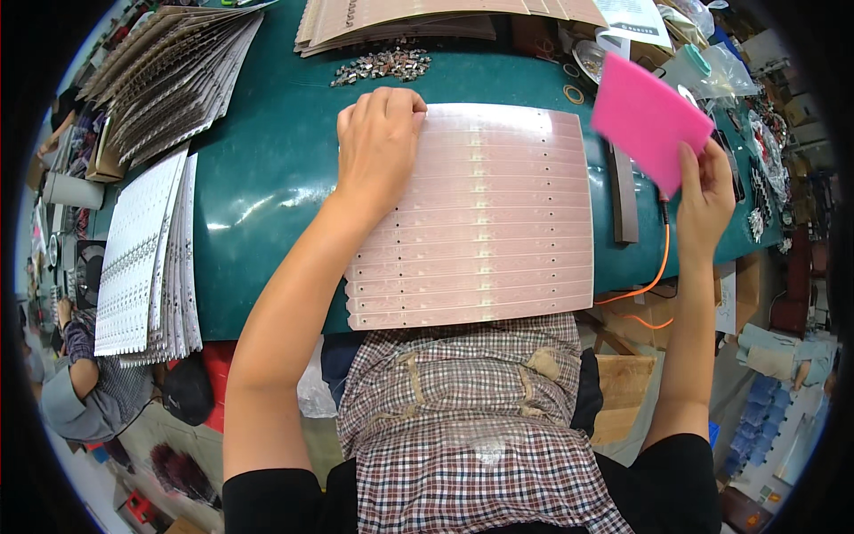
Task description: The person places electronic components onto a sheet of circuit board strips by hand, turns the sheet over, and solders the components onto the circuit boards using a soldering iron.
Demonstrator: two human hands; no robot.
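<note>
A thin circuit board panel [498, 222], pale pink and divided into many narrow strips, lies on the green tabletop [258, 258] with its near edge against my apron. My left hand [378, 147] is closed at the panel's far left corner, fingers curled over the edge; the fingertips are partly hidden. Raised to the right of the panel, my right hand [707, 191] pinches a bright pink flat pad [649, 120] by its lower corner, between thumb and fingers. The pad is tilted and clear of the panel.
Stacked white boards [147, 258] stand at the left, with more stacked panels [178, 71] behind them. Small metal pieces [382, 65] lie heaped beyond my left hand. A dark bar [623, 196] and an orange cable [665, 254] are right of the panel. Another person [89, 392] sits far left.
</note>
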